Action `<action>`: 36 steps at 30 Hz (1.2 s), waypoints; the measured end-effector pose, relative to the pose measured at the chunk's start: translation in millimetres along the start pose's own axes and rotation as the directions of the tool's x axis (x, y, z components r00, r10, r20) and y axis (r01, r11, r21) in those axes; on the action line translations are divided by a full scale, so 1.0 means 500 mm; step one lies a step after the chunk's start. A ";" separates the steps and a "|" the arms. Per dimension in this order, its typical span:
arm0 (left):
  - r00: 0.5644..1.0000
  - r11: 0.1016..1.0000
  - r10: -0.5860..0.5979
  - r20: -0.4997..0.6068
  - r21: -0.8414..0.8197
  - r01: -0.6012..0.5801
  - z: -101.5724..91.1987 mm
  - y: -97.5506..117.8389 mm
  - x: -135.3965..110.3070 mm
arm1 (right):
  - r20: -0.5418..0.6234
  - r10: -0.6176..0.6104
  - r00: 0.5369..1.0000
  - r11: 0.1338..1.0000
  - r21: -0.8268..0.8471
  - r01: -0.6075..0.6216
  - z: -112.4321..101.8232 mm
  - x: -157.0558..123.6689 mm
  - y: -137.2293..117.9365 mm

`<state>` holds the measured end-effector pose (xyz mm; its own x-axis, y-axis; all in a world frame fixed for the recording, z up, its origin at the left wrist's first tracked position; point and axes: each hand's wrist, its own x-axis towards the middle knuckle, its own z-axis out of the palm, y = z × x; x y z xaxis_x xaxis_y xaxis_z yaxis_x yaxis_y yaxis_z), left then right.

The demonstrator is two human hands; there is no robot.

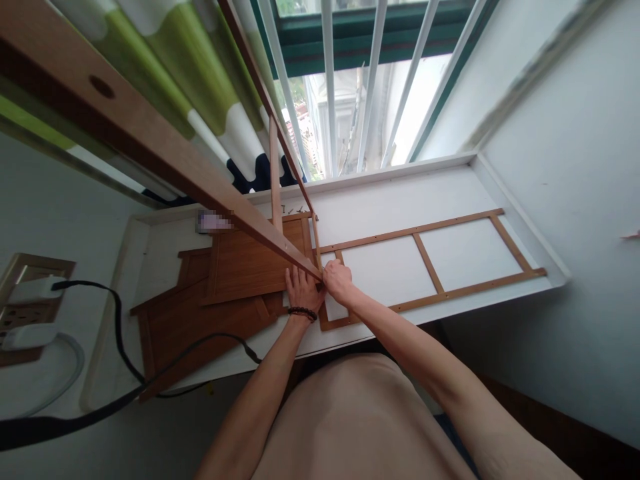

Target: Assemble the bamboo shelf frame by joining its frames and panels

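Note:
My left hand, with a dark beaded bracelet at the wrist, lies with its fingers stretched out beside the foot of an upright wooden frame. Its fingertips reach the edge of a brown wooden panel. Close by on the right, my right hand is closed, its fingers pinched together at that frame's lower corner. Whatever sits inside those fingers is hidden. A second, ladder-like wooden frame lies flat under and beyond my right hand.
More brown panels overlap at the left of the white ledge. Small screws lie near its back edge. Black cable hangs from the wall socket across the left front. Barred window and green-white curtain stand behind.

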<state>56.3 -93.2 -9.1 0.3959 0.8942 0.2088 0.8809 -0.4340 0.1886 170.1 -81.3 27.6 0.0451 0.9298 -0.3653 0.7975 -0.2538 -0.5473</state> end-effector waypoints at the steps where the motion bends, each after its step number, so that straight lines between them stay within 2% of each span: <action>1: 1.000 1.000 -0.003 -0.002 -0.005 0.003 0.000 0.001 0.000 | -0.004 0.021 1.000 0.999 0.034 -0.021 -0.001 -0.001 0.007; 4: 1.000 0.999 0.023 0.013 -0.038 -0.022 -0.009 0.001 -0.001 | -0.010 0.075 0.997 0.986 0.153 -0.073 -0.007 -0.011 0.039; 6: 0.994 0.994 0.095 0.048 -0.064 -0.092 -0.021 -0.006 -0.003 | 0.002 0.073 0.997 0.963 0.261 -0.071 -0.010 -0.023 0.063; 10: 0.979 0.981 0.188 0.080 -0.068 -0.183 -0.054 -0.030 -0.003 | 0.045 0.056 0.997 0.871 0.486 -0.071 -0.009 -0.051 0.096; 11: 0.978 0.980 0.195 0.080 -0.061 -0.190 -0.060 -0.037 -0.002 | 0.044 0.058 0.997 0.808 0.584 -0.073 -0.007 -0.058 0.099; 13: 0.971 0.975 0.222 0.091 -0.051 -0.218 -0.070 -0.048 0.002 | 0.070 0.070 0.995 0.562 0.822 -0.097 -0.003 -0.072 0.101; 15: 0.960 0.966 0.257 0.113 -0.039 -0.254 -0.074 -0.057 0.010 | 0.121 0.052 0.991 0.330 0.935 -0.132 -0.002 -0.083 0.098; 17: 0.953 0.961 0.276 0.129 -0.019 -0.276 -0.072 -0.063 0.020 | 0.166 0.014 0.986 0.253 0.954 -0.164 -0.003 -0.091 0.091; 21: 0.945 0.955 0.293 0.143 0.010 -0.298 -0.051 -0.067 0.045 | 0.202 -0.017 0.979 0.264 0.946 -0.191 -0.011 -0.097 0.075; 26: 0.943 0.954 0.296 0.153 0.007 -0.300 -0.025 -0.061 0.058 | 0.196 0.020 0.980 0.306 0.932 -0.193 -0.010 -0.100 0.069; 32: 0.949 0.959 0.280 0.145 0.012 -0.284 -0.019 -0.056 0.054 | 0.192 0.003 0.981 0.301 0.936 -0.184 0.007 -0.103 0.072; 36: 0.954 0.962 0.266 0.136 0.024 -0.272 -0.016 -0.053 0.052 | 0.194 -0.001 0.981 0.361 0.915 -0.181 0.008 -0.104 0.067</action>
<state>41.4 -59.2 -0.9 0.6479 0.7525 0.1187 0.7460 -0.6582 0.1013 192.2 -138.9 25.3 -0.0738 0.8605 -0.5040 -0.2708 -0.5037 -0.8203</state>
